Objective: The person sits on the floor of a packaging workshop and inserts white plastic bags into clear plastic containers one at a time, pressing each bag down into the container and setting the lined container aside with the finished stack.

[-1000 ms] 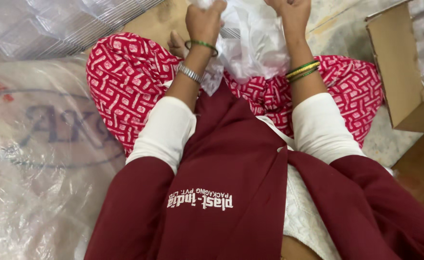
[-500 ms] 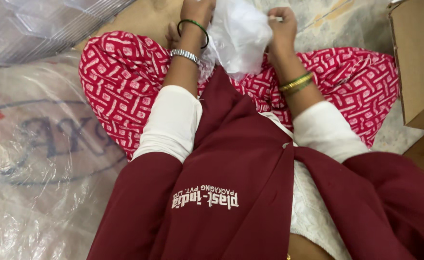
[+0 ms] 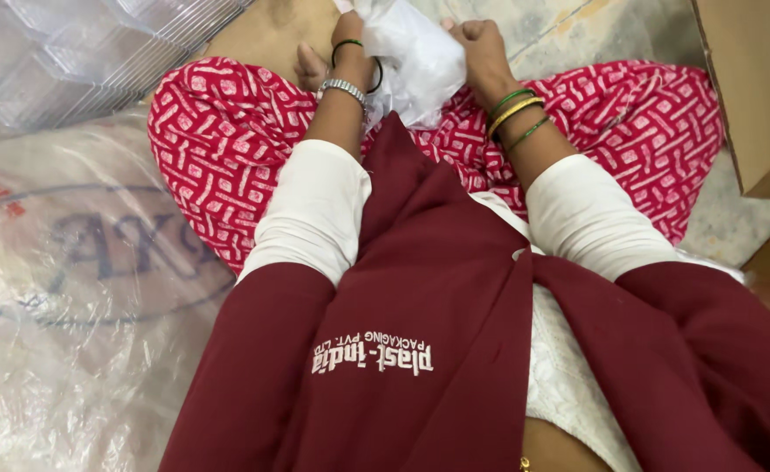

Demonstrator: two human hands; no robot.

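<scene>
Together we hold a crumpled clear plastic bag (image 3: 411, 57) over our lap.
Our right hand (image 3: 479, 42) clenches its edge, fingers curled tight; our left hand (image 3: 350, 39) reaches into the plastic, its fingers cut off at the frame's top, so we cannot tell their grip. Stacked clear plastic trays (image 3: 79, 61) lie left on the floor, a cardboard box (image 3: 748, 87) right.

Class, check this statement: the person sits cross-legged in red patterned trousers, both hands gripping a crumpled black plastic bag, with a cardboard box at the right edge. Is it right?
Not quite. The head view shows the plastic bag is clear to whitish, not black. The rest stands: the left hand and right hand both grip it above the red patterned trousers, and the cardboard box sits at the right edge.
</scene>
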